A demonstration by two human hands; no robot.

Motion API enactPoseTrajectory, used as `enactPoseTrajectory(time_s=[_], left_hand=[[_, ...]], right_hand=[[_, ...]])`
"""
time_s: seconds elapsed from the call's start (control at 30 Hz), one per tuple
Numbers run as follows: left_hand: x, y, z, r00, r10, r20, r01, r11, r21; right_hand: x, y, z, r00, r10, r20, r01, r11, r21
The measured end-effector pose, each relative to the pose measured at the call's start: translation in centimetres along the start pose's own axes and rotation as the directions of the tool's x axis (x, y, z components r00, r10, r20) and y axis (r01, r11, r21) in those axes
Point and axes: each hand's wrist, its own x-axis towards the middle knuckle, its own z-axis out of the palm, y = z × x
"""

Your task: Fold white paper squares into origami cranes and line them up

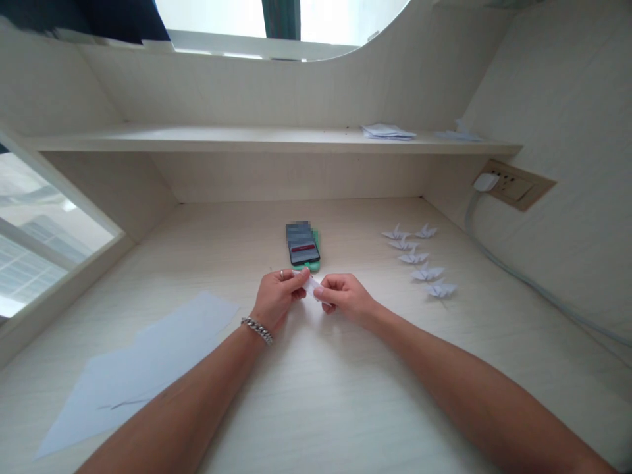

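Note:
A small piece of folded white paper (311, 286) is stretched between my two hands above the desk. My left hand (280, 294), with a ring and a chain bracelet, pinches its upper left end between thumb and fingers. At its lower right end, my right hand (344, 293) grips the paper the same way, with the other fingers curled in. Just beyond the hands lies a phone (302, 243) with a lit screen, resting on a green object (316, 266). Several folded paper cranes (413, 257) sit to the right of my right hand.
White paper sheets (162, 349) lie at left, partly behind my left forearm. A shelf (237, 138) spans the back, bearing a paper stack (388, 131) and more paper (459, 133). On the right wall, a white plug (486, 182) sits in a socket; its cable (523, 283) runs down alongside.

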Motion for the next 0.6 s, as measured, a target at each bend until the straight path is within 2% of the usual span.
enactPoseTrajectory(time_s=[0.37, 0.47, 0.53, 0.6], left_hand=[[0.1, 0.3, 0.2, 0.998, 0.028, -0.053, -0.03, 0.999, -0.027], [0.5, 0.6, -0.2, 0.992, 0.03, -0.121, -0.035, 0.999, -0.04], [0.8, 0.7, -0.6, 0.972, 0.068, -0.226, -0.081, 0.995, -0.05], [0.8, 0.7, -0.9, 0.966, 0.077, -0.245, -0.094, 0.994, -0.058]], right_hand=[[-0.1, -0.2, 0.1, 1.0, 0.004, 0.028, -0.005, 0.999, 0.032], [-0.2, 0.0, 0.0, 1.0, 0.01, 0.027, -0.01, 1.0, 0.024], [-0.3, 0.1, -0.1, 1.0, 0.011, 0.027, -0.011, 1.0, 0.019], [-0.3, 0.2, -0.2, 1.0, -0.008, -0.001, 0.008, 1.0, 0.015]])
